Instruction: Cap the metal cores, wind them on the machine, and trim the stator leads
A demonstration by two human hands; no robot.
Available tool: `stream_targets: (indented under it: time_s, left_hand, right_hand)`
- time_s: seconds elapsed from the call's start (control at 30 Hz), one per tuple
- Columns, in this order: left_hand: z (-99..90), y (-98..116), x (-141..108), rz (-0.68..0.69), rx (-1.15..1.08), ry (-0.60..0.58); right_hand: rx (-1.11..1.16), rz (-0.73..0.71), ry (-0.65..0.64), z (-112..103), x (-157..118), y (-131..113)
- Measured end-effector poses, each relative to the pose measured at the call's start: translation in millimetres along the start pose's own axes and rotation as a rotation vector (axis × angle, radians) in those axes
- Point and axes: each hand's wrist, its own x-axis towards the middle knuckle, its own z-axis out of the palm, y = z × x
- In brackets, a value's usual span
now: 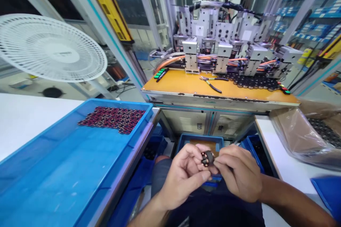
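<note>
A small round black part (207,158) with copper-coloured spots is between my two hands, above my lap. My left hand (183,175) holds it from the left, fingers curled behind it and thumb below. On its right side, the pinched thumb and fingers of my right hand (238,170) touch the part; whether they grip a further small piece is hidden. To the left, a blue tray (66,170) holds many small red-and-black parts (113,117) grouped at its far end.
An orange bench (176,84) with pliers (211,84), rows of black parts (253,81) and a metal machine (221,49) stands ahead. At right is a plastic-lined box (290,131). A white fan (53,48) stands at left. A blue bin (183,139) sits beyond my hands.
</note>
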Motion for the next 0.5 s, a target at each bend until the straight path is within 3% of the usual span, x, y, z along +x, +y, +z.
stream_targets:
  time_s: [0.13,0.23,0.33,0.43,0.5]
  left_hand:
    - [0.6,1,4,0.109,-0.146,-0.094]
    - [-3.3,1,6,0.073,-0.242,-0.056]
    - [-6.9,2,7,-0.138,-0.133,-0.054]
    - [-8.3,4,6,-0.429,-0.001,-0.205]
    - [-8.1,4,4,-0.445,0.019,-0.22]
  right_hand:
    - [-0.004,0.015,-0.072,-7,2,1]
    - [0.017,-0.104,-0.159,-14,4,3]
    - [0.018,-0.217,-0.211,-19,6,2]
    - [0.009,-0.192,-0.229,-20,8,-1]
    - [-0.003,-0.185,-0.229,-19,10,-2]
